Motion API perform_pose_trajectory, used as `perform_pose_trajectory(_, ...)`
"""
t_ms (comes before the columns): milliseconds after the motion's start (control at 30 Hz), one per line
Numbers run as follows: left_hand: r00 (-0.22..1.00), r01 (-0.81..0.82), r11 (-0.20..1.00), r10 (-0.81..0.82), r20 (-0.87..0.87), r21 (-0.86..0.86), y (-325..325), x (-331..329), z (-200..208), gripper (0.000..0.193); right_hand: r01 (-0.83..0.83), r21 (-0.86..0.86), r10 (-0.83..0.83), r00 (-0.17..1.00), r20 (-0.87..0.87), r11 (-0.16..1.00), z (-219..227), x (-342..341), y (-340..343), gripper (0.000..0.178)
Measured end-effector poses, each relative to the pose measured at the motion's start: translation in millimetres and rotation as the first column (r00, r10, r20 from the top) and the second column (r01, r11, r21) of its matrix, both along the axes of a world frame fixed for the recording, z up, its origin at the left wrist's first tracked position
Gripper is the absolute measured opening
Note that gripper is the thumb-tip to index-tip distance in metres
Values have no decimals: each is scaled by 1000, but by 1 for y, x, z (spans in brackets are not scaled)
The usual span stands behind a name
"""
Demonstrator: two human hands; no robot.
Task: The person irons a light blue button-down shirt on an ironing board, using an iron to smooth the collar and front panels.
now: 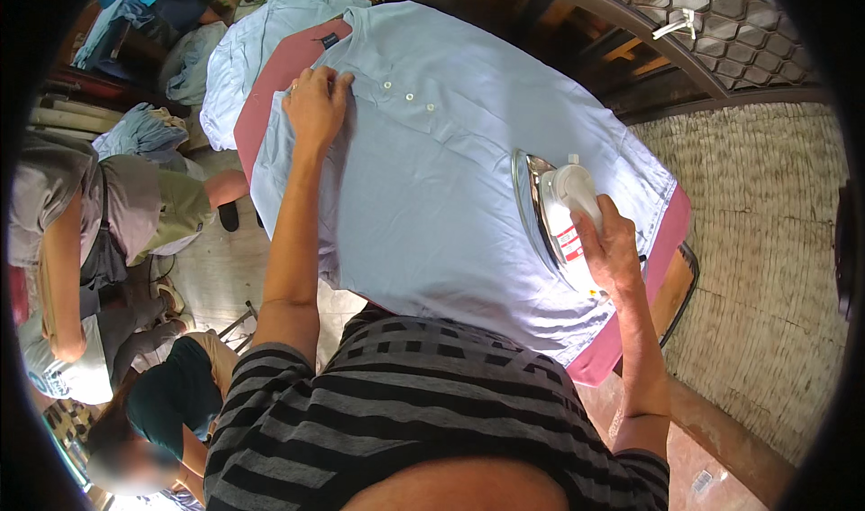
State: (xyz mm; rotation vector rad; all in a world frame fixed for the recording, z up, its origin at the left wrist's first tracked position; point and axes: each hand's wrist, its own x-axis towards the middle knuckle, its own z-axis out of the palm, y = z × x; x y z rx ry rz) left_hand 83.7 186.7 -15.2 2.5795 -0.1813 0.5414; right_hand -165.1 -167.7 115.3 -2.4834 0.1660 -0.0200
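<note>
A light blue shirt [423,177] lies spread over a padded ironing board with a dark pink cover [279,71]. Small pale buttons run along its front placket, and a dark label [330,41] shows at the neck. My left hand [317,105] is at the shoulder near the collar, its fingers curled onto the fabric and the fingertips hidden. On the right, my right hand [614,245] is closed round the handle of a white clothes iron [569,206]. The iron's shiny metal soleplate edge faces left, and the iron rests on the lower part of the shirt.
More pale blue garments [257,47] are heaped beyond the board's far left end. A dark metal grille [721,24] stands at the far right, beside a woven mat [739,241]. Several people, one in a dark green top [171,394], are to the left.
</note>
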Motion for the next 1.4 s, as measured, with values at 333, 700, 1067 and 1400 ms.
perform_pose_trajectory(333,993,81,742,-115,-7,-665,12,18,-19,19,-12,101,24,994,-110,995,8,11,-2,31)
perform_pose_trajectory(700,1000,13,883,-25,-19,-470,5,12,-13,12,-161,88,173,972,-158,983,17,65,-4,40)
perform_pose_trajectory(1067,990,140,861,-129,57,-490,17,30,-33,12,-278,-159,265,959,-101,947,7,73,-40,42)
perform_pose_trajectory(1400,963,265,850,-253,87,-456,16,29,-32,14,567,-61,-569,811,-134,822,62,-118,-129,47)
